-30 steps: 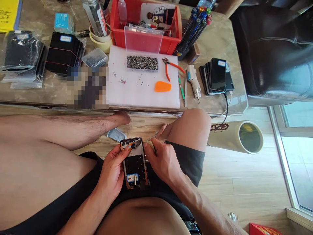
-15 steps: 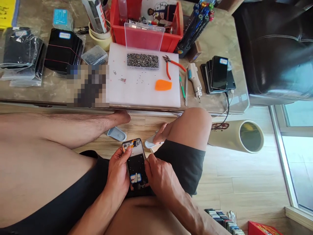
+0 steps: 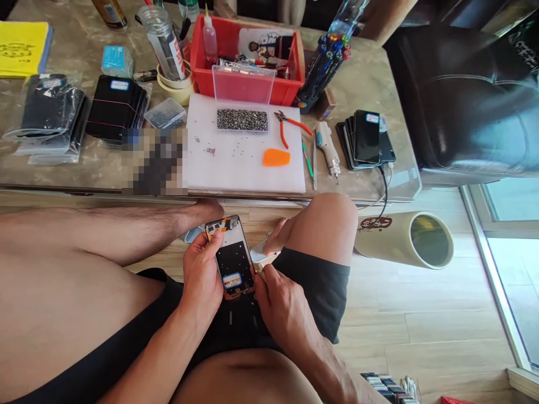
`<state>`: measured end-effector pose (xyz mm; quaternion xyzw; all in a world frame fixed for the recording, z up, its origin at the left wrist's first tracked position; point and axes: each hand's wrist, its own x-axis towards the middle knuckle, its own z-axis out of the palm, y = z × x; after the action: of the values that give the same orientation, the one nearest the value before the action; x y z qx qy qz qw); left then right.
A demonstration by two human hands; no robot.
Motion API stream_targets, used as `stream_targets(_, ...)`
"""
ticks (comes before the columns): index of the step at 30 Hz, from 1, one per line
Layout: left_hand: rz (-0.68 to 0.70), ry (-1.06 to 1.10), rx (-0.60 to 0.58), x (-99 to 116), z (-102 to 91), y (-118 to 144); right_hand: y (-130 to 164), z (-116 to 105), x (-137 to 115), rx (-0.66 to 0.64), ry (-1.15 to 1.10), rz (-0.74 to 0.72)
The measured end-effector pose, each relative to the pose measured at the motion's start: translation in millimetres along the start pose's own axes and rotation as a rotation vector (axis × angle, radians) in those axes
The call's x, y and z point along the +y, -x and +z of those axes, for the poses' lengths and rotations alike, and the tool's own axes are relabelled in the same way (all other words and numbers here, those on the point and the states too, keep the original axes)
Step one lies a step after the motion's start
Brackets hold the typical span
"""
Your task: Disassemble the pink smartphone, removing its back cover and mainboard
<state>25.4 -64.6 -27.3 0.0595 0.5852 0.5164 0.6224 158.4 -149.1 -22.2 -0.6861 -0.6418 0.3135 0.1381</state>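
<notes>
My left hand (image 3: 203, 269) grips an opened phone frame (image 3: 236, 252) by its left edge, with the thumb pressed on the top part. Over my lap, the frame is tilted, showing a black plate with small holes, orange flex pieces near the top and a label (image 3: 232, 280) low down. At the frame's lower right edge, my right hand (image 3: 280, 297) has its fingers pinched together. A pale, beige-looking piece (image 3: 264, 261) shows by those fingertips; its kind cannot be made out. Small thin slivers (image 3: 230, 318) lie on the black shorts below the frame.
On the table, a white foam mat (image 3: 248, 177) bears a screw box (image 3: 242, 120), orange-handled cutters (image 3: 284, 134) and an orange pick (image 3: 276, 157). An electric screwdriver (image 3: 327, 148) and phone stacks (image 3: 366, 137) sit to the right. Behind is a red bin (image 3: 248, 90); a tall cylindrical container (image 3: 396, 238) stands by the table.
The phone frame has moved up, away from my body. A silver strip that lay across its label is off it now, and slivers show on the shorts. The whole view has shifted slightly.
</notes>
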Motion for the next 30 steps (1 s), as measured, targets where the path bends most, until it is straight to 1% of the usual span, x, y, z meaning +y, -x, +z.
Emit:
stream_targets(3,0.05,0.019,0.01,0,7.7,0,-1,1,3,0.031,0.025,-0.011)
stream_targets(5,0.05,0.017,0.007,-1,9.4,-1,-2,3,5,0.042,0.048,-0.015)
stream_targets(8,0.022,-0.011,0.007,-4,7.4,-5,-4,9,9,0.066,0.073,-0.036)
stream_targets(12,0.008,-0.018,0.022,-4,3.1,-20,-13,18,11,0.091,0.092,-0.074)
stream_targets(14,0.001,-0.022,-0.029,0,2.6,-26,-20,18,11,0.074,0.064,-0.055)
stream_targets(16,-0.024,-0.047,-0.126,6,3.4,-28,-26,14,10,0.06,0.007,-0.028)
stream_targets(18,-0.063,-0.086,-0.223,11,5.1,-25,-32,7,9,0.058,-0.053,-0.011)
stream_targets(20,-0.093,-0.121,-0.276,13,7.2,-21,-37,0,9,0.056,-0.099,-0.002)
stream_targets(23,-0.093,-0.118,-0.284,14,9.4,-15,-44,-8,9,0.05,-0.123,-0.004)
stream_targets(27,-0.116,-0.098,-0.284,13,7.1,-17,-46,-9,7,0.089,-0.125,-0.025)
stream_targets(30,-0.102,-0.12,-0.27,13,3.9,-21,-45,-8,7,0.051,-0.166,-0.028)
